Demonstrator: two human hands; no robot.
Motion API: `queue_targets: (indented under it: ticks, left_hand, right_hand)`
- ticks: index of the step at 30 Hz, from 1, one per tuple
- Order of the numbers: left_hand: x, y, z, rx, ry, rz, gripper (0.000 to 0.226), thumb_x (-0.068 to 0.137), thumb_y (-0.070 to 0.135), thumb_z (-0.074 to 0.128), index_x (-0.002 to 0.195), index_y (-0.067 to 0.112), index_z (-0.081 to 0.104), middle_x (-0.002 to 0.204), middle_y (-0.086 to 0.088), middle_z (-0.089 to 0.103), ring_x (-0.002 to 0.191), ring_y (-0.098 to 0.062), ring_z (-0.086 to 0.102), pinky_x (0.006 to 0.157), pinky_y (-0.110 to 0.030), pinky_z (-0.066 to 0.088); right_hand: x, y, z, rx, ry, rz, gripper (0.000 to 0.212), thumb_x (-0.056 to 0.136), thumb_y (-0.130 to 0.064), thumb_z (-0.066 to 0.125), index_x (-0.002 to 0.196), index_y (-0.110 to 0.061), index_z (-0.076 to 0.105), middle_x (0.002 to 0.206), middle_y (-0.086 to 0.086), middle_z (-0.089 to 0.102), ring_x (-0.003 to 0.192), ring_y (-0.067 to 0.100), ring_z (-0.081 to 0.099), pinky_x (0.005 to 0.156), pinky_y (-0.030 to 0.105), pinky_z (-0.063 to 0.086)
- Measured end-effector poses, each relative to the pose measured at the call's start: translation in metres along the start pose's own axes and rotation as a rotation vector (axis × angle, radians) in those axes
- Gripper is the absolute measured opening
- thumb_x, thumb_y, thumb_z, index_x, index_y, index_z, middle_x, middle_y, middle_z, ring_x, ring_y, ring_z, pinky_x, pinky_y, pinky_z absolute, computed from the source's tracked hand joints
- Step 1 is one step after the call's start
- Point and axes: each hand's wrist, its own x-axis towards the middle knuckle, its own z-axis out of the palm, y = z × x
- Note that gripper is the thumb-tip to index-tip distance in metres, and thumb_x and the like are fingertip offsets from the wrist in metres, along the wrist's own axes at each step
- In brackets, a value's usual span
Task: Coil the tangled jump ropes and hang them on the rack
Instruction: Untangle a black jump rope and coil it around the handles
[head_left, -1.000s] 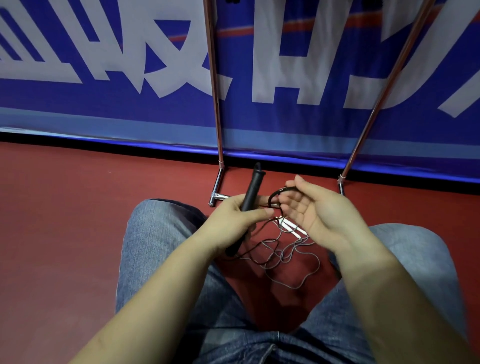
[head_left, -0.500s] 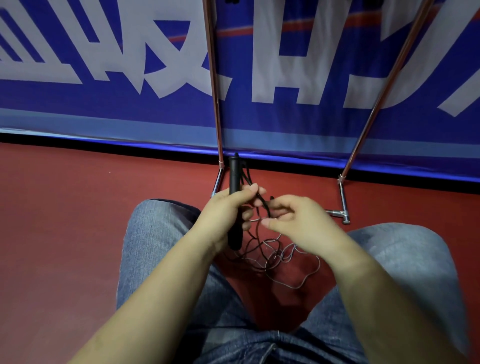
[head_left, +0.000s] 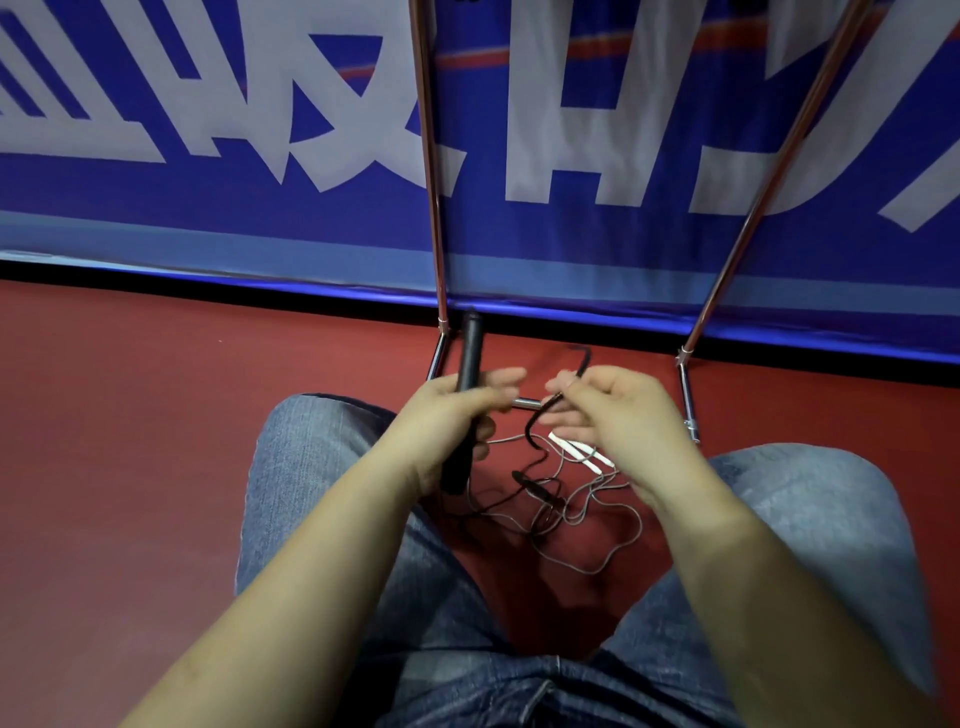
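Observation:
My left hand (head_left: 447, 415) grips a black jump-rope handle (head_left: 470, 353) that stands nearly upright. My right hand (head_left: 618, 410) pinches the black cord (head_left: 540, 421), which arcs above my fingers and drops to the floor. Between my knees lies a tangle of black and grey rope (head_left: 566, 504) with white handles (head_left: 582, 451) partly hidden behind my right hand. The rack's metal poles (head_left: 428, 171) rise in front of me, its base bar (head_left: 525, 402) showing between my hands.
I sit on a red floor (head_left: 130, 441), my jeans-clad knees (head_left: 311, 441) on either side of the tangle. A blue banner wall (head_left: 260, 130) with white lettering stands right behind the rack. The rack's right pole (head_left: 769, 176) leans outward.
My hands have drawn apart. The right hand has pulled the black cord to the right and up into a loop, while the handle in my left hand stays nearly upright.

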Motion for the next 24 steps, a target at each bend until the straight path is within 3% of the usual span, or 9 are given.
queue_targets:
  ticks: [4, 6, 7, 10, 12, 14, 18, 21, 24]
  left_hand:
    - [-0.006, -0.012, 0.002, 0.376, -0.076, 0.021, 0.02, 0.082, 0.01, 0.07, 0.099, 0.02, 0.072, 0.05, 0.008, 0.043, 0.04, -0.007, 0.032, 0.042, -0.019, 0.028]
    - [-0.006, -0.013, 0.004, 0.394, -0.065, 0.025, 0.01, 0.083, 0.018, 0.071, 0.079, 0.027, 0.073, 0.047, 0.009, 0.042, 0.042, -0.009, 0.031, 0.043, -0.022, 0.025]
    - [-0.005, -0.013, 0.005, 0.386, -0.04, 0.028, 0.018, 0.084, 0.021, 0.07, 0.068, 0.028, 0.07, 0.047, 0.007, 0.041, 0.042, -0.01, 0.03, 0.043, -0.022, 0.025]
    - [-0.005, -0.01, 0.007, 0.338, 0.015, 0.069, 0.024, 0.089, 0.024, 0.063, 0.065, 0.022, 0.064, 0.043, 0.009, 0.042, 0.04, -0.009, 0.031, 0.039, -0.018, 0.026]
    - [-0.004, -0.007, 0.008, 0.27, 0.03, 0.094, 0.024, 0.092, 0.021, 0.058, 0.07, 0.016, 0.064, 0.042, 0.009, 0.049, 0.038, -0.005, 0.031, 0.038, -0.015, 0.027]
    - [-0.003, -0.004, 0.008, 0.137, 0.04, 0.088, 0.025, 0.093, 0.02, 0.057, 0.07, 0.011, 0.062, 0.05, 0.005, 0.052, 0.038, -0.006, 0.032, 0.038, -0.016, 0.027]
    - [0.0, 0.001, 0.008, -0.19, -0.009, 0.005, 0.022, 0.093, 0.02, 0.052, 0.076, 0.011, 0.062, 0.057, 0.003, 0.051, 0.038, -0.004, 0.033, 0.035, -0.015, 0.027]
    - [-0.001, 0.008, 0.007, -0.335, -0.066, -0.035, 0.022, 0.093, 0.023, 0.048, 0.077, 0.013, 0.06, 0.055, 0.006, 0.048, 0.036, -0.002, 0.033, 0.033, -0.013, 0.026]
    - [-0.001, 0.009, 0.005, -0.347, -0.074, -0.027, 0.022, 0.093, 0.025, 0.048, 0.08, 0.014, 0.062, 0.057, 0.007, 0.049, 0.036, -0.001, 0.032, 0.033, -0.012, 0.025]
  right_hand:
    - [-0.003, -0.015, -0.008, 0.515, -0.012, 0.138, 0.02, 0.095, -0.014, 0.049, 0.082, -0.005, 0.062, 0.06, 0.004, 0.066, 0.059, 0.013, 0.069, 0.058, 0.022, 0.057]
    - [-0.005, -0.02, -0.008, 0.647, -0.054, 0.181, 0.021, 0.095, -0.015, 0.047, 0.083, -0.005, 0.061, 0.058, 0.003, 0.066, 0.059, 0.012, 0.068, 0.058, 0.021, 0.057]
    - [-0.006, -0.022, -0.008, 0.689, -0.064, 0.188, 0.021, 0.096, -0.015, 0.046, 0.084, -0.006, 0.061, 0.059, 0.003, 0.067, 0.06, 0.012, 0.069, 0.058, 0.021, 0.057]
    - [-0.004, -0.023, -0.009, 0.695, -0.082, 0.147, 0.02, 0.095, -0.018, 0.047, 0.087, -0.006, 0.063, 0.066, 0.004, 0.069, 0.066, 0.013, 0.07, 0.059, 0.023, 0.057]
    - [-0.004, -0.021, -0.01, 0.486, -0.118, 0.104, 0.018, 0.093, -0.022, 0.051, 0.094, -0.009, 0.064, 0.078, 0.005, 0.071, 0.073, 0.014, 0.07, 0.063, 0.024, 0.058]
    - [-0.003, -0.014, -0.008, 0.079, -0.147, 0.042, 0.016, 0.089, -0.023, 0.059, 0.1, -0.012, 0.064, 0.087, 0.006, 0.071, 0.075, 0.011, 0.068, 0.065, 0.024, 0.057]
    - [-0.004, 0.008, -0.001, -0.559, -0.217, -0.099, 0.012, 0.082, -0.025, 0.07, 0.092, -0.018, 0.068, 0.072, -0.006, 0.061, 0.061, 0.002, 0.052, 0.066, 0.024, 0.045]
    - [-0.006, 0.016, 0.002, -0.708, -0.25, -0.115, 0.008, 0.086, -0.027, 0.065, 0.082, -0.02, 0.067, 0.059, -0.01, 0.054, 0.048, -0.003, 0.046, 0.054, 0.016, 0.037]
    - [-0.006, 0.013, 0.003, -0.613, -0.246, -0.103, 0.011, 0.089, -0.022, 0.06, 0.081, -0.016, 0.066, 0.066, -0.003, 0.064, 0.062, 0.008, 0.064, 0.065, 0.027, 0.052]
